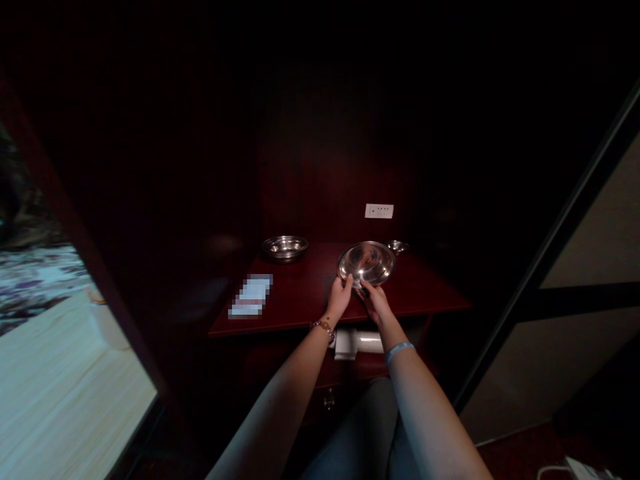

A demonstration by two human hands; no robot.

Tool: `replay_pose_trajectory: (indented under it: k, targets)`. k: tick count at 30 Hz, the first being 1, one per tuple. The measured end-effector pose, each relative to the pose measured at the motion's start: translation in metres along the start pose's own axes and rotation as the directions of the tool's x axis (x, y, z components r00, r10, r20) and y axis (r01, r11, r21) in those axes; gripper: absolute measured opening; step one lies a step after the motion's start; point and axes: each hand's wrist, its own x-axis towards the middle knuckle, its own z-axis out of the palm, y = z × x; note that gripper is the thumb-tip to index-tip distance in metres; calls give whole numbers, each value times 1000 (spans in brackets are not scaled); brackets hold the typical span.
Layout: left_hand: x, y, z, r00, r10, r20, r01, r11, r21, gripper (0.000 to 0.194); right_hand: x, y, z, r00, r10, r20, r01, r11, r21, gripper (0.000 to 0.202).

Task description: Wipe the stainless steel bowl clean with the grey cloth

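Observation:
A shiny round metal bowl point(367, 260) is held in both hands above the right part of the dark red shelf point(300, 300). My left hand point(339, 297) grips its near rim on the left, thumb on top. Beside it my right hand point(375, 301) holds the near rim too, thumb up and fingers underneath. Several metal bowls, seemingly stacked point(285, 248), sit at the back left of the shelf. Partly hidden behind the held bowl, a smaller metal bowl point(398, 246) stands at the back right. A pixelated flat pale item point(251, 297) lies at the front left.
A white socket panel point(379, 211) is on the back wall. Below the shelf are a white box point(345, 345) and a white cylinder point(370, 342). A pale wooden table point(65, 387) with a light cup point(107, 323) stands left, past the cabinet's side panel.

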Motion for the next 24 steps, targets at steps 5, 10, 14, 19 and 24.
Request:
replay_pose_trajectory:
  k: [5, 10, 14, 19, 24]
  targets:
    - [1, 1, -2, 998, 12, -58, -13, 1000, -15, 27, -4, -2, 5, 998, -36, -46, 37, 999, 6, 34]
    - [0, 0, -3, 998, -47, -46, 41, 990, -135, 32, -8, -2, 9, 991, -107, -82, 106, 994, -19, 36]
    - [-1, 2, -4, 992, -117, -44, 103, 963, -249, 38, -7, 0, 9, 985, -153, -77, 150, 988, -45, 33]
    - [-1, -1, -4, 993, -104, -47, 90, 965, -244, 38, -6, 0, 7, 984, -148, -99, 143, 988, -58, 34]
    - [0, -4, -1, 994, -107, 0, 105, 970, -217, 36, -5, -2, 6, 996, -38, -76, 33, 997, -68, 33]
